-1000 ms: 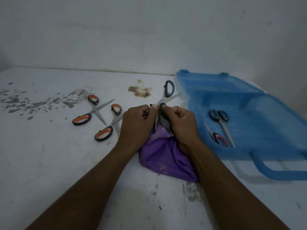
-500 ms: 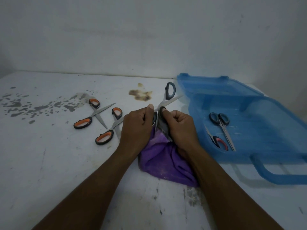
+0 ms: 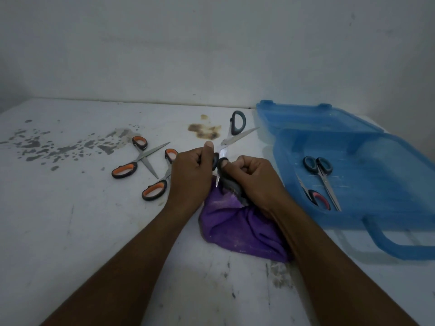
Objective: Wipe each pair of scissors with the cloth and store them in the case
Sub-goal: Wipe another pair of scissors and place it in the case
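A pair of grey-handled scissors [image 3: 237, 128] is spread open above a crumpled purple cloth [image 3: 237, 229] on the white table. My left hand [image 3: 190, 177] grips the scissors near the pivot with the thumb pointing up. My right hand [image 3: 254, 182] holds the lower handle, thumb through its ring, with the cloth bunched under the palm. One blade points right and the other points down into the cloth. The open blue case [image 3: 376, 147] lies at the right. It holds blue-handled scissors [image 3: 321, 172] and red-handled scissors [image 3: 316, 196].
Two orange-handled scissors lie open on the table to the left, one [image 3: 138, 158] farther back and one [image 3: 160, 184] partly behind my left hand. A brown stain [image 3: 207, 131] and grey paint specks [image 3: 58, 147] mark the table. A wall runs close behind.
My left thumb has straightened upward beside the blade. The scissors and both hands stay over the cloth, shifting only slightly.
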